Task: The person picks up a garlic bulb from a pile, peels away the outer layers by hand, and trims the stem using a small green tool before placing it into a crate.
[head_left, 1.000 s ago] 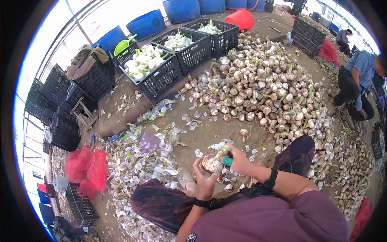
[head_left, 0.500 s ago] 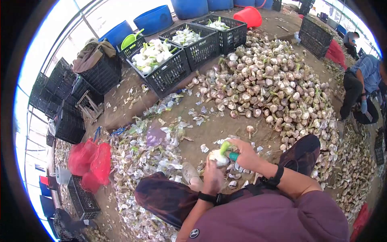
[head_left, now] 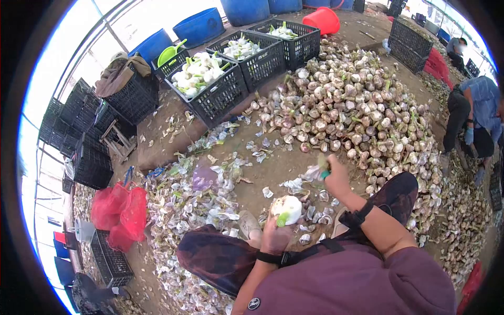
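Note:
My left hand [head_left: 275,237] is wrapped around a large garlic bulb [head_left: 292,209], mostly white and bare, its green stem end turned toward me. Up and to the right of it, my right hand [head_left: 336,178] is closed in a pinch. Pale, purplish garlic skin [head_left: 313,173] hangs at its fingertips with a dull olive piece above. A teal-green wrap or piece [head_left: 325,174] shows at the thumb. Loose garlic skins [head_left: 315,214] lie on the ground below both hands.
A big heap of unpeeled garlic [head_left: 346,105] rises ahead. Black crates [head_left: 220,102] of white garlic stand behind it, near blue tubs [head_left: 198,27] and a red bucket [head_left: 321,21]. Red mesh bags [head_left: 121,210] lie left. A person in blue [head_left: 480,100] bends at the right.
My right hand has pulled away from the bulb, up and to the right, taking skin with it. In my left hand the bulb has turned, its green stem now toward me.

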`<state>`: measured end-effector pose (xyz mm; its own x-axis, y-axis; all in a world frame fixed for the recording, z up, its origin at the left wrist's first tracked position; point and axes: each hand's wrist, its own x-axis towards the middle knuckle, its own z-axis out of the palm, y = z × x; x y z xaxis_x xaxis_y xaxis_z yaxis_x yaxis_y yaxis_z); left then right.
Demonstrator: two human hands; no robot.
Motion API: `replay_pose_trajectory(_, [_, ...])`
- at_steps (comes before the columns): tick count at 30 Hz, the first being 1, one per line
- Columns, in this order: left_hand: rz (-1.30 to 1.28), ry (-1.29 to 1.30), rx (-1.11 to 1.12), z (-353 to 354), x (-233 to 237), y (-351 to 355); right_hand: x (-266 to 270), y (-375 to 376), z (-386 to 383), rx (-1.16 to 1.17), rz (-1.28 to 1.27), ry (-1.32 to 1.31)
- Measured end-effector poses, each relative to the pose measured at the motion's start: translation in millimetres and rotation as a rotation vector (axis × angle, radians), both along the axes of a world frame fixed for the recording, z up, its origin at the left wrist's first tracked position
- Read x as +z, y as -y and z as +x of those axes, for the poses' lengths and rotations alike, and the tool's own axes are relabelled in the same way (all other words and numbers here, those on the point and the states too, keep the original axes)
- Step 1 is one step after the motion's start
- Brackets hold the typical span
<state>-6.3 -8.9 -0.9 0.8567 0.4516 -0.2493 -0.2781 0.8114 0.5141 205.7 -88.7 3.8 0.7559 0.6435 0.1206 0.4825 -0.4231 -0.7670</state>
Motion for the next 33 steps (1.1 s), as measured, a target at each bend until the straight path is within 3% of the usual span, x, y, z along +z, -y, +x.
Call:
replay_pose_trajectory(1, [-0.009, -0.004, -0.001, -0.6, -4.9, -1.5, 2.5, 0.0, -3.2, 0.079, -0.015, 0.003])
replay_pose_trajectory(2, [-0.039, -0.005, 0.041, -1.1, -8.7, -1.3, 3.8, 2.2, -14.3, 0.319, 0.074, -0.060])
replay_pose_trajectory(5, [-0.079, -0.002, 0.112, 0.9, -14.1, -2.6, 27.7, -1.0, -34.3, 0.557, 0.162, -0.206])
replay_pose_trajectory(8, [-0.052, -0.028, 0.100, 1.2, -12.6, -2.3, 49.2, -6.6, -44.7, 0.635, 0.147, 0.076])
replay_pose_trajectory(13, [-0.048, -0.053, 0.070, 2.0, 9.7, 1.0, 44.9, -5.1, -49.4, 0.636, 0.148, 0.241])
replay_pose_trajectory(15, [-0.134, -0.005, 0.073, -5.3, -9.0, -2.1, 36.4, -4.7, -51.8, 0.621, 0.231, 0.438])
replay_pose_trajectory(19, [-0.197, 0.106, 0.038, -6.2, -10.0, -2.3, 48.6, -1.7, -51.7, 0.656, 0.195, 0.521])
replay_pose_trajectory(21, [0.222, -0.092, 0.010, -6.8, -51.7, 2.7, 54.2, -4.8, -45.3, 0.718, 0.170, 0.510])
replay_pose_trajectory(23, [0.146, -0.314, 0.007, -26.6, -14.8, -0.2, 48.9, -9.0, -37.6, 0.681, 0.113, 0.493])
replay_pose_trajectory(25, [-0.094, -0.035, -0.076, -10.5, 16.1, 4.2, 43.9, -9.4, -33.2, 0.643, 0.038, 0.486])
replay_pose_trajectory(31, [-0.145, -0.167, -0.066, -4.7, 4.0, 7.7, 13.1, -17.5, -21.6, 0.464, -0.093, 0.619])
replay_pose_trajectory(32, [-0.150, -0.064, -0.109, -9.1, 4.7, 5.4, 6.3, -18.0, -17.2, 0.437, -0.181, 0.670])
replay_pose_trajectory(33, [-0.068, -0.123, -0.108, -13.4, -0.8, 3.3, 0.7, -15.2, -15.7, 0.492, -0.326, 0.632])
